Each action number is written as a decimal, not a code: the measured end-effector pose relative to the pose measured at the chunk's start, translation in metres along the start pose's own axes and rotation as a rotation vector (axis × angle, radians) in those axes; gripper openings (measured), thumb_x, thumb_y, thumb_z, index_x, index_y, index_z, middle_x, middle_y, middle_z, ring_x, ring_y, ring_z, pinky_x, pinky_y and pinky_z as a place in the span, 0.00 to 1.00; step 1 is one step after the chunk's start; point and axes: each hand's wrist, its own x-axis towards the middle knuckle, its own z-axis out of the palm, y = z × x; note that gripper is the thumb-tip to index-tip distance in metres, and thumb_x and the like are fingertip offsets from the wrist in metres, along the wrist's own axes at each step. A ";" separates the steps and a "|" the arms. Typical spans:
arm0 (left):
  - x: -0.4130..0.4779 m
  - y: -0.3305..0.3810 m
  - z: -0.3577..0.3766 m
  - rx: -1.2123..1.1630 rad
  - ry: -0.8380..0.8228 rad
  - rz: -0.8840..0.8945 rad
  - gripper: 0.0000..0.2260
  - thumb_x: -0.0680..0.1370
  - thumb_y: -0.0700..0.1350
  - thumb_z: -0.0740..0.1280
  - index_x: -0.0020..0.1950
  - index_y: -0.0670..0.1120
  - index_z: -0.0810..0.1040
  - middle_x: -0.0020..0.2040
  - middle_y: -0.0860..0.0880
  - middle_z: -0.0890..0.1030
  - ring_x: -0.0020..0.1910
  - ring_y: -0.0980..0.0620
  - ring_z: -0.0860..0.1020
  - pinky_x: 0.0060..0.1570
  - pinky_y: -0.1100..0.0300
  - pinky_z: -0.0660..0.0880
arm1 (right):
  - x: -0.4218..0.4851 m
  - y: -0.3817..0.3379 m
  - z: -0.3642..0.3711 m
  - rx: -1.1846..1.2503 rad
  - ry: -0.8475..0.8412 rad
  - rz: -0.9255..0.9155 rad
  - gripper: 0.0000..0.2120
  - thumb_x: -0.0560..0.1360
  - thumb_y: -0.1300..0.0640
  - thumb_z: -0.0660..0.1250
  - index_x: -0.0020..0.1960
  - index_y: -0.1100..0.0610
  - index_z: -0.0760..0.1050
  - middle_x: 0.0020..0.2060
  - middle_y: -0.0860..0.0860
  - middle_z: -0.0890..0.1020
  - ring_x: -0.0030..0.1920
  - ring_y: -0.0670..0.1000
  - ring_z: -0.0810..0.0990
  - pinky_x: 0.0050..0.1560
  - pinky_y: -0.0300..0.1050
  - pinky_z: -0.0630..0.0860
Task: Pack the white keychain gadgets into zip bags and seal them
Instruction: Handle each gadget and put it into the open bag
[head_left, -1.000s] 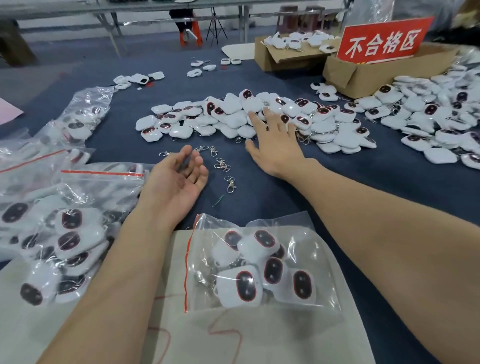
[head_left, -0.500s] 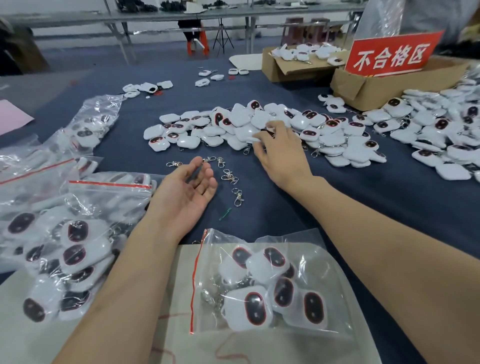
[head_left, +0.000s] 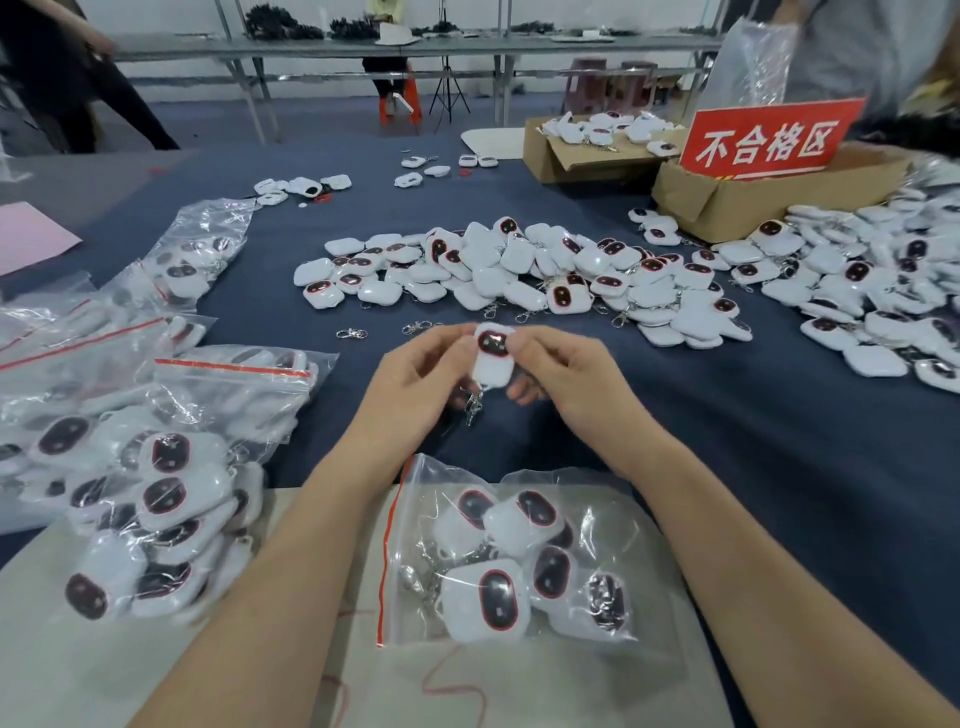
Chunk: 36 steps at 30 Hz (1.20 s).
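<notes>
Change: a second ago our right hand (head_left: 563, 376) lay spread on the pile (head_left: 519, 273) and our left hand (head_left: 415, 379) rested palm-up on the bench (head_left: 727, 441); both have since come together in front of us, with one gadget (head_left: 492, 358) lifted clear of the pile.
Meaning for the task: we judge the pick complete; the gadget is now in hand for a check or turn before it goes to the bag (head_left: 511, 561).
Gadget position: held above the bench between the two hands, nearer to us than the pile and beyond the bag.
Fingers, left: closed on the gadget's upper left edge, thumb and forefinger pinching.
Fingers, right: closed on the gadget's upper right edge; the lower fingers curl beneath it.
Long axis: near upright in the view, running away from us and towards us, with a slight tilt.
Facing: the dark oval window with its red rim faces up towards us and sits at the far end.
Chain: the ring and clasp (head_left: 472, 402) hang from the near end, pointing down towards the bag.
Bag: lies flat on the pale sheet (head_left: 104, 649) just in front of us, red strip at its left edge, several gadgets already inside; we cannot tell whether the strip is pressed shut.
Filled bags (head_left: 156, 467): stacked to our left.
Remaining: the pile is large, so we judge the task far from done.
</notes>
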 end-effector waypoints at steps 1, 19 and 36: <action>-0.001 0.001 0.000 0.045 -0.013 0.010 0.08 0.83 0.44 0.66 0.60 0.47 0.83 0.41 0.54 0.83 0.38 0.58 0.77 0.41 0.63 0.76 | -0.005 0.004 0.001 0.011 0.019 -0.010 0.10 0.83 0.59 0.63 0.51 0.48 0.82 0.31 0.41 0.82 0.33 0.41 0.78 0.38 0.34 0.76; -0.002 0.000 0.004 0.083 -0.044 -0.021 0.04 0.81 0.43 0.68 0.54 0.49 0.83 0.42 0.52 0.84 0.43 0.58 0.81 0.50 0.63 0.81 | -0.006 0.012 0.002 0.116 0.031 0.028 0.11 0.80 0.60 0.68 0.58 0.48 0.83 0.48 0.48 0.88 0.47 0.45 0.83 0.51 0.43 0.81; -0.003 0.002 0.003 0.166 -0.038 -0.074 0.06 0.82 0.49 0.68 0.54 0.52 0.85 0.48 0.46 0.86 0.44 0.53 0.82 0.60 0.47 0.79 | -0.005 0.013 0.001 0.138 0.011 0.015 0.12 0.81 0.58 0.68 0.55 0.41 0.83 0.48 0.41 0.87 0.46 0.38 0.82 0.48 0.36 0.81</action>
